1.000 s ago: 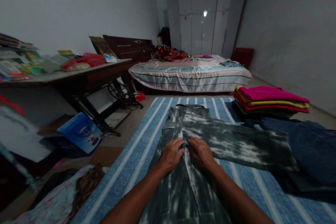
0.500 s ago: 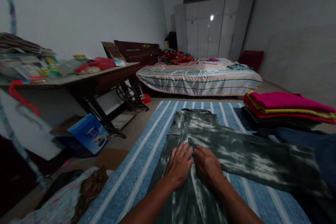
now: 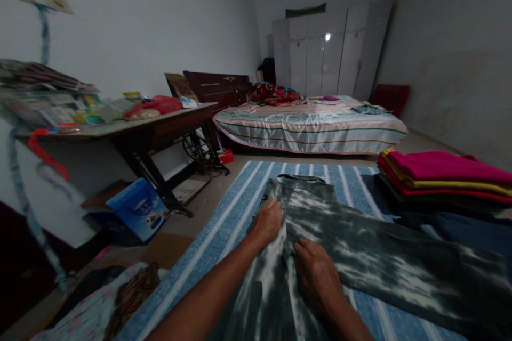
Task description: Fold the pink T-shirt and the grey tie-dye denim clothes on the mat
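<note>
Dark green and white tie-dye trousers (image 3: 360,229) lie spread over a blue striped sheet, the waistband at the far end. One leg stretches out to the right; the other part runs toward me. My left hand (image 3: 267,222) is at the left edge of the cloth, below the waistband, its fingers curled round the fabric. Lower and to the right, my right hand (image 3: 316,269) is closed on a fold near the middle, with its thumb side hidden. The fabric between the hands is drawn into creases.
The blue striped sheet (image 3: 240,200) lies under the trousers. At right stands a stack of folded clothes (image 3: 444,170), with dark blue clothing (image 3: 476,229) nearer me. A sewing-machine table (image 3: 160,122) and a blue box (image 3: 140,208) are at left. Beyond is a bed (image 3: 308,133).
My left hand has slid up and left, and its fingers have curled onto the edge. My right hand has moved slightly down, closing on cloth. The view has tilted up slightly.
</note>
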A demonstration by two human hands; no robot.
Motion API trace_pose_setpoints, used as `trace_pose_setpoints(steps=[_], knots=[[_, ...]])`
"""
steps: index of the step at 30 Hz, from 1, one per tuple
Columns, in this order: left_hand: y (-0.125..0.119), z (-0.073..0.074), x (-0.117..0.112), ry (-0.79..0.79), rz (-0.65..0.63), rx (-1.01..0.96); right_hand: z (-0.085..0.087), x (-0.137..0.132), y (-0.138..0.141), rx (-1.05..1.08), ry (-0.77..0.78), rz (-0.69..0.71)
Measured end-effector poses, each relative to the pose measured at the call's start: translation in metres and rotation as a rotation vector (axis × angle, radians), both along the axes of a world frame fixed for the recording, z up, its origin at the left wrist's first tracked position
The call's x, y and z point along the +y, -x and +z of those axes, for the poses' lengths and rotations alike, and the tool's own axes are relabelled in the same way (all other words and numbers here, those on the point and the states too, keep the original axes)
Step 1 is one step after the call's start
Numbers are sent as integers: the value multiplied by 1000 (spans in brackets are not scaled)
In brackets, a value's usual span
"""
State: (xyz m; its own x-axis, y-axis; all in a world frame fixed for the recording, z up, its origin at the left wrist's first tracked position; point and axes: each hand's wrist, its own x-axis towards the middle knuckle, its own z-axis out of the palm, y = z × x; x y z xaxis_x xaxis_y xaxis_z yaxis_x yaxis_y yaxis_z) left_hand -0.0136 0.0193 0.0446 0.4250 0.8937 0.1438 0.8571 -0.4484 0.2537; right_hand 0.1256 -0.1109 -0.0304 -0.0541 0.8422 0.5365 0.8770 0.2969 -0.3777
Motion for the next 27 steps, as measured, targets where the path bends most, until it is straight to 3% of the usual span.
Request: trace_pose_setpoints(steps=[4,9,18,27], knots=[[-25,-4,45,49,124,89,-5,0,3,-13,-23,-37],[-41,-17,74,166,121,164,-5,-1,6,-8,-38,-52],[-37,-17,94,262,37,208,-5,-2,6,54,49,-34],[-36,-19,83,36,67,104,-4,-1,4,45,23,-51]])
